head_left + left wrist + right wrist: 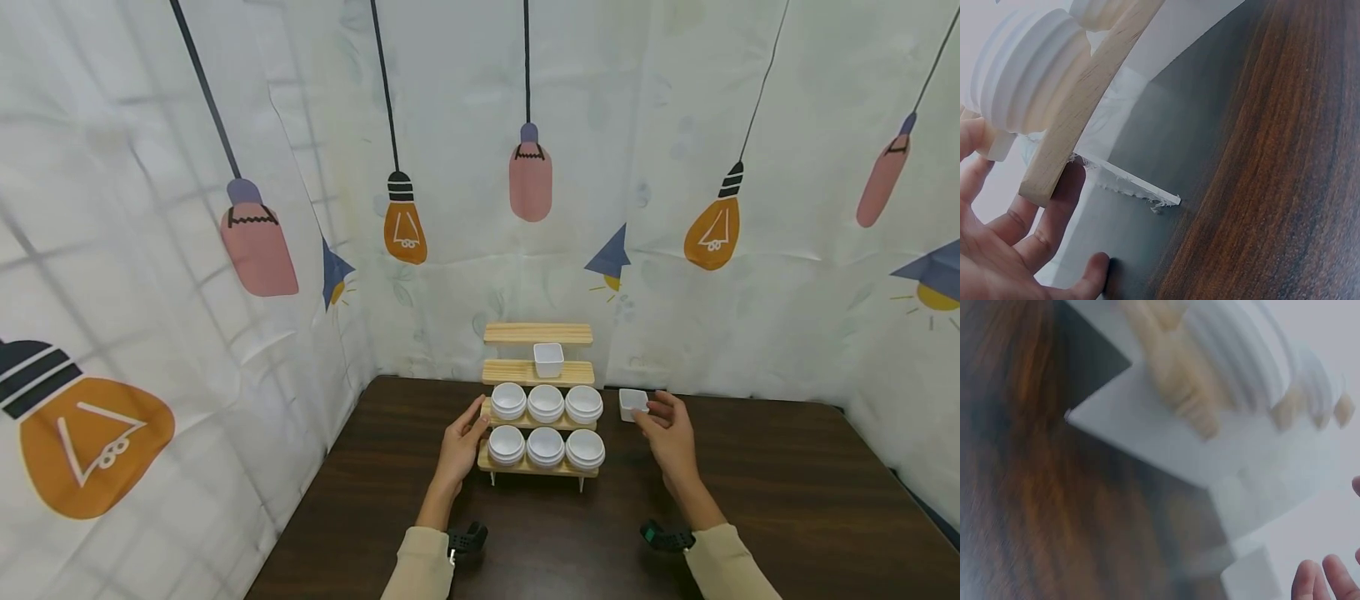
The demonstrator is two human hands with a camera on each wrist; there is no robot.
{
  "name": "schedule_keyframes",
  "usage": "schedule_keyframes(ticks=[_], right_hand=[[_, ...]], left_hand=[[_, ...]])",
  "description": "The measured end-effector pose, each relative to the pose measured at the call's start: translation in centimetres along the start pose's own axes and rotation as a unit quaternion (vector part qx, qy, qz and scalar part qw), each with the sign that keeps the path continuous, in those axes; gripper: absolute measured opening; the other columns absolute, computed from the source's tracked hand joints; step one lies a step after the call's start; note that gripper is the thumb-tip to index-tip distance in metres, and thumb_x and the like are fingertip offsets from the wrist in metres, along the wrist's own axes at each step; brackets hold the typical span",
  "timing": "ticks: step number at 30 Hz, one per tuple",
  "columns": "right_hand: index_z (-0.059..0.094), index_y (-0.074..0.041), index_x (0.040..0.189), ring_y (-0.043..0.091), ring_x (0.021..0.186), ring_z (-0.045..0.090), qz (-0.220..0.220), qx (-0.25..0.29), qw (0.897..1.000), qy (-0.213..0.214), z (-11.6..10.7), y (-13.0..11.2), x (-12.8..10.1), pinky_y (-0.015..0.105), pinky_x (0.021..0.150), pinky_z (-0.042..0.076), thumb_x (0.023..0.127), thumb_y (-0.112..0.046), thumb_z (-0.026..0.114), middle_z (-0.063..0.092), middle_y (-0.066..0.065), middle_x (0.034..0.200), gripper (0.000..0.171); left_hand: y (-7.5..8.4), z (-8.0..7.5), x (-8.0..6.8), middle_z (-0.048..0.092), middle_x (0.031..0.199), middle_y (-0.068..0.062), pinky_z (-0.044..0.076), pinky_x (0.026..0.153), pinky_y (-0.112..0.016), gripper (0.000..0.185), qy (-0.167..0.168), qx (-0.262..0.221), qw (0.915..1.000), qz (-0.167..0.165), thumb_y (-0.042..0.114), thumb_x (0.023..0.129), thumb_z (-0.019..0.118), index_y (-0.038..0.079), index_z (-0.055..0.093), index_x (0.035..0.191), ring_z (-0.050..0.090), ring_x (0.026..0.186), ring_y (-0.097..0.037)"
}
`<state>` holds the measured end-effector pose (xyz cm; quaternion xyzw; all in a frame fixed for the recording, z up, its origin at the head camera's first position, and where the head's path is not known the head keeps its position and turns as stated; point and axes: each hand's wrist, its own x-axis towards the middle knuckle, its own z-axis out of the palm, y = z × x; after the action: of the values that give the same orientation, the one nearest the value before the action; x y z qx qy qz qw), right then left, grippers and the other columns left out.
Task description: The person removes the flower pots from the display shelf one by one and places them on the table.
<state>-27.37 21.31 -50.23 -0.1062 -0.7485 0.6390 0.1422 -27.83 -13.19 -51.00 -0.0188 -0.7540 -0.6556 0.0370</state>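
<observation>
A wooden tiered rack stands on the table, with round white ridged cups in rows on its two lower tiers. A square white cup sits on a higher tier. My left hand is at the rack's left side. In the left wrist view, its fingers touch the end of a wooden plank, the thumb held apart. To the right of the rack, my right hand is beside another square white cup. The right wrist view shows its fingertips near that cup; contact is unclear.
The dark wooden table extends around the rack. A pale curtain printed with lamps hangs behind and at the left. The rack's top tier is a bare plank. The right wrist view is blurred.
</observation>
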Motion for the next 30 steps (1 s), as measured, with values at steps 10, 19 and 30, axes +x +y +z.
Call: schedule_keyframes(ticks=[10, 19, 30], right_hand=[[0.041, -0.008, 0.15, 0.002, 0.098, 0.055, -0.056, 0.018, 0.998, -0.03, 2.1, -4.4, -0.4, 0.015, 0.078, 0.047, 0.098, -0.014, 0.07, 0.057, 0.02, 0.133, 0.06], [0.045, -0.006, 0.146, 0.005, 0.101, 0.056, -0.099, 0.005, 0.991, -0.091, 3.7, -7.1, -0.6, 0.02, 0.083, 0.045, 0.097, -0.016, 0.072, 0.057, 0.02, 0.132, 0.057], [0.048, -0.007, 0.143, 0.016, 0.111, 0.054, -0.117, -0.017, 0.984, -0.136, 5.6, -8.5, 0.0, 0.019, 0.093, 0.043, 0.097, -0.022, 0.072, 0.056, 0.016, 0.134, 0.053]], left_hand=[[-1.0, 0.1, 0.6, 0.066, 0.128, -0.016, 0.051, 0.087, -0.033, 0.05, 0.008, 0.004, 1.0, -0.003, 0.03, 0.106, 0.058, 0.02, 0.05, 0.154, 0.067, 0.097, -0.016], [-1.0, 0.2, 0.6, 0.065, 0.134, -0.014, 0.052, 0.092, -0.037, 0.051, 0.007, 0.0, 1.0, -0.001, 0.036, 0.104, 0.06, 0.025, 0.051, 0.152, 0.066, 0.094, -0.012], [-1.3, 0.2, 0.7, 0.065, 0.132, -0.015, 0.052, 0.09, -0.034, 0.051, 0.009, -0.004, 0.9999, -0.006, 0.033, 0.104, 0.06, 0.024, 0.05, 0.153, 0.067, 0.097, -0.017]])
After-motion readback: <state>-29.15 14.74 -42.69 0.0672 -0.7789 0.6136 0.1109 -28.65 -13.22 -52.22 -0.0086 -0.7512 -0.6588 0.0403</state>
